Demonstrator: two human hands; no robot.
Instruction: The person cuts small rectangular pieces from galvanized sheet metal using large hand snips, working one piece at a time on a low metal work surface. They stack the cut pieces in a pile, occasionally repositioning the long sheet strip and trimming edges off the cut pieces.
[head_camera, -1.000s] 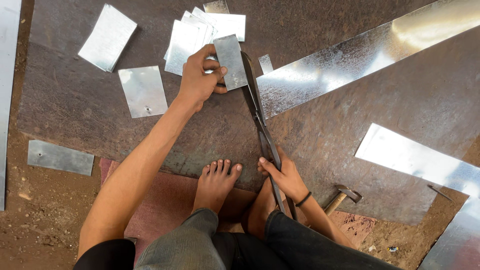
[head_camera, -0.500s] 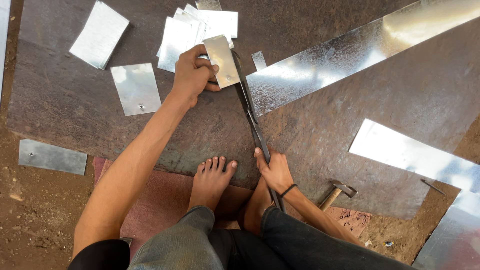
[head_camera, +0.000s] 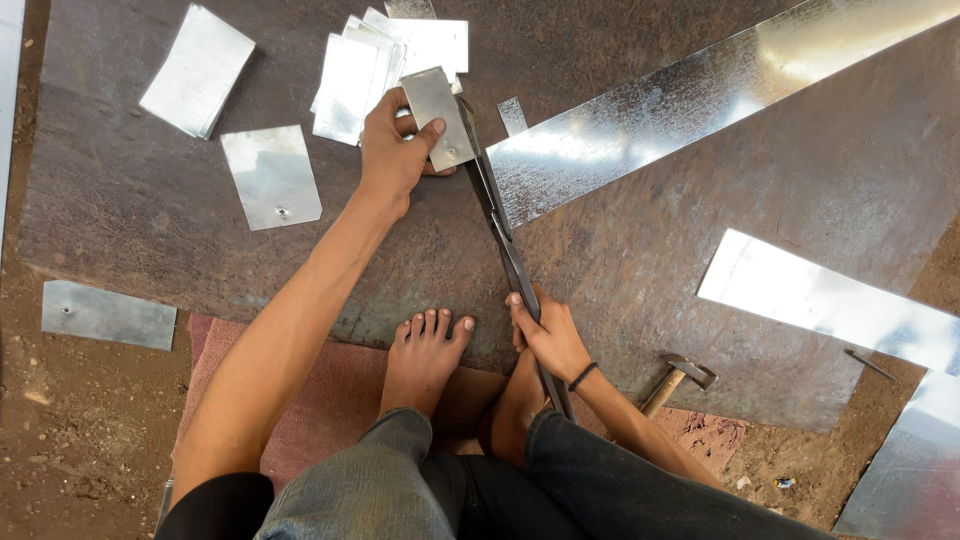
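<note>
Rusty base plate (head_camera: 640, 270): dark brown sheet filling most of the frame, lying on bare dirt; everything else rests on it.
Long strip (head_camera: 700, 110): shiny galvanised sheet running from the upper right corner down to centre, its lower end at the shear blades.
Second strip (head_camera: 830, 305): bright piece at right, its far end cut off by the frame edge.
Shears (head_camera: 505, 240): long dark tin snips, long axis running from lower centre up toward upper centre, tips pointing away from the person; blades look nearly closed, though how far is hard to tell.
Cut pieces stack (head_camera: 390, 55): loose rectangles fanned at top centre, top edge partly out of frame.
Single pieces: one at upper left (head_camera: 197, 68), one with a small hole (head_camera: 271, 176), one on the dirt at left (head_camera: 108, 314).
Left hand (head_camera: 392, 150): fingers closed, thumb on top, pinching a small cut rectangle (head_camera: 440, 115) just beside the blades.
Right hand (head_camera: 545, 335): wrapped tight round the shears' handle at lower centre; handle end hidden behind wrist and knee.
Hammer (head_camera: 678, 380): lower right, shaft partly hidden by the forearm.
</note>
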